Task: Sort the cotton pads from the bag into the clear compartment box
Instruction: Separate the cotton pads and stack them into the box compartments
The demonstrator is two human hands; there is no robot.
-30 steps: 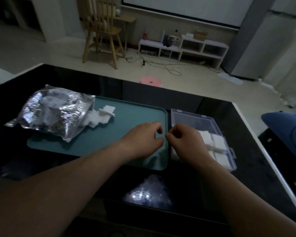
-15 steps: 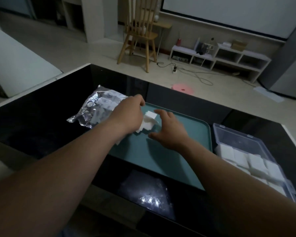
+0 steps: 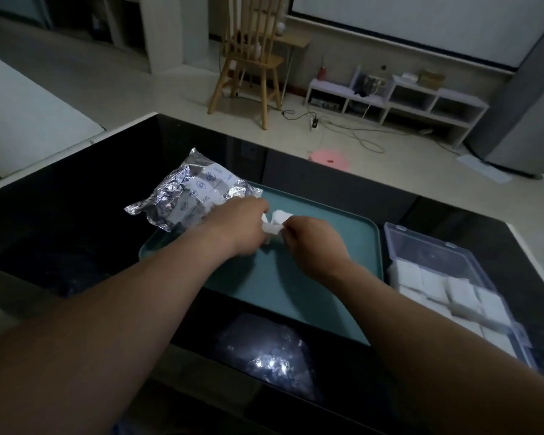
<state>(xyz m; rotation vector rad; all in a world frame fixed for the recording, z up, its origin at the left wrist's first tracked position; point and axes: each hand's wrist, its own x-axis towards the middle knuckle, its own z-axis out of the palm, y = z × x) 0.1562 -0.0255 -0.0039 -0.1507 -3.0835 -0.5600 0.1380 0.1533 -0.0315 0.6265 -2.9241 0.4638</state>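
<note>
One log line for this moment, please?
left hand: at cotton pads, grip unclear; right hand: pinches one; bag: partly on tray; box: partly filled

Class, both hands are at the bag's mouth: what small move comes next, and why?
Probably carry the cotton pad pinched by the right hand over to the clear compartment box: the pad is outside the bag, and the box lies open to the right.

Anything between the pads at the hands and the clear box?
Nothing visible. The right hand pinches pads beside the left hand at the bag mouth. From there to the box lies only bare tray and its low right rim. The box is open, its near compartments already holding pads.
</note>
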